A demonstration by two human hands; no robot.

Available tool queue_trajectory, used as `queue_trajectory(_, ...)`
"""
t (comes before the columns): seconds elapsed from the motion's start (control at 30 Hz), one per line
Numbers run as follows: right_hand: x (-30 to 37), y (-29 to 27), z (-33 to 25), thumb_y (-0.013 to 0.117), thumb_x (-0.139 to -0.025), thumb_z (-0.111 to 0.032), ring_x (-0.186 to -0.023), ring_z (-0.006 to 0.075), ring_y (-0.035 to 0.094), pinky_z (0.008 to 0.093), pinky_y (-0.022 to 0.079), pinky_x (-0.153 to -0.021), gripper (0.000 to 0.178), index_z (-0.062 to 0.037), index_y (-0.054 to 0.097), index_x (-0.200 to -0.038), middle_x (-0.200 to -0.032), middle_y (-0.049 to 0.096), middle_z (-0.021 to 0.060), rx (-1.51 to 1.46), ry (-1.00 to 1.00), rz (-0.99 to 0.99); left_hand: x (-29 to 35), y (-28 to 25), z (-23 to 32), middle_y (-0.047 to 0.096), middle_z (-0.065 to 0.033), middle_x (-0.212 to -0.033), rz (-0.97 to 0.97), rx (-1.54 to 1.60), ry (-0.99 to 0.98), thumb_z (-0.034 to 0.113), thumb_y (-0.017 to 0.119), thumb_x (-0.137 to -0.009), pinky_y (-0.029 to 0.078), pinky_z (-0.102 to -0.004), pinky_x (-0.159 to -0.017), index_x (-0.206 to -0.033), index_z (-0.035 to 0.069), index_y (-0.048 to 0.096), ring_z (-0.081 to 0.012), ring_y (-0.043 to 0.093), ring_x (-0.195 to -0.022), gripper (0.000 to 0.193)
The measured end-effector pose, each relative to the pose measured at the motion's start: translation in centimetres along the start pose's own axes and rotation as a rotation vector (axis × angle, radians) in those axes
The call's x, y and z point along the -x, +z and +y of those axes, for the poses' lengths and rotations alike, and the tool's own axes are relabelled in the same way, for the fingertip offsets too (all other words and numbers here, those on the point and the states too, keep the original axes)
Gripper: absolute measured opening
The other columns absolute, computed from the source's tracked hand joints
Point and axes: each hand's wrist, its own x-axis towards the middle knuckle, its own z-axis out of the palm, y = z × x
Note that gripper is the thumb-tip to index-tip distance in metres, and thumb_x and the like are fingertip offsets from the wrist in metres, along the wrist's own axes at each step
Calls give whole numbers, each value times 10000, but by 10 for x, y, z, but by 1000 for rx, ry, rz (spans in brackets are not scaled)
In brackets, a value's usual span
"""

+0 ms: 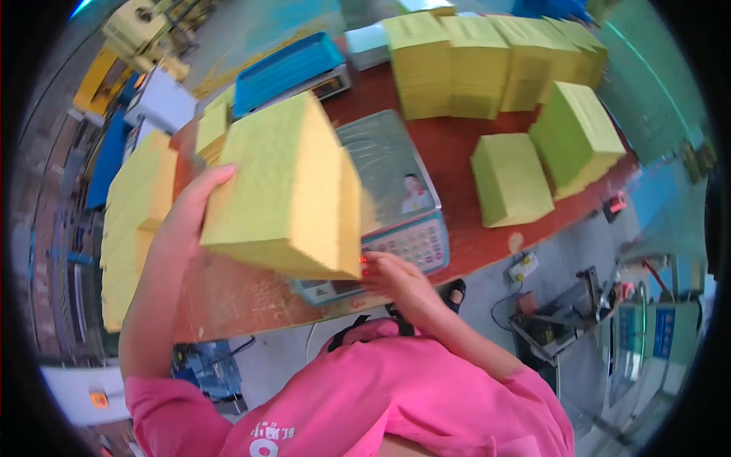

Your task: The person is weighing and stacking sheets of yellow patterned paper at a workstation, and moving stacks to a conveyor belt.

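Observation:
A thick block of stacked yellow-green paper sheets (263, 171) is tilted above the left part of the digital scale (384, 171). My left hand (209, 190) grips it at its left side, thumb showing on the edge and the other fingers hidden by the block. Close to the block's near right corner is my right hand (400, 282), fingers stretched toward it and slightly blurred. Whether they touch the block I cannot tell. Red display light glows beside these fingertips. The scale's flat pan and keypad show to the right of the block.
More paper stacks stand along the table's left side (141, 221), in a row at the back (476, 68), and as two blocks at right (512, 181). Behind the held block is a second scale with a blue tray (289, 68). The red table's (472, 251) near edge runs before me.

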Motion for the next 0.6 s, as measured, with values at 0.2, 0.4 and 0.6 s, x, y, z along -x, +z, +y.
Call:
queue_trajectory(0.2, -46, 13, 28, 529, -983, -302, -842, 97, 583, 292, 476, -792, 283, -72, 616, -1122, -911, 620, -11, -353, 77, -143, 11, -18, -12, 630, -123, -1230, 25, -91, 65, 322, 529, -959, 502, -365, -936, -1311, -5, 525, -227, 625, -1089, 481)
queue_trajectory(0.4, -6, 12, -20, 518, -1005, -345, -964, 119, 599, 305, 493, -821, 384, -40, 586, -1229, -1106, 634, 41, -213, 35, -75, 19, 14, -26, 626, -120, -1226, -62, 9, 48, 317, 484, -972, 493, -373, -948, -1333, 3, 498, -229, 625, -1083, 479)
queue_trajectory(0.6, 33, -23, -55, 536, -1006, -309, -1093, 122, 566, 285, 461, -915, 411, -12, 552, -1290, -1190, 615, 50, -69, -158, -64, 29, 56, -31, 634, -107, -1203, -103, -3, 155, 315, 464, -979, 499, -357, -938, -1309, 20, 519, -218, 625, -1084, 445)
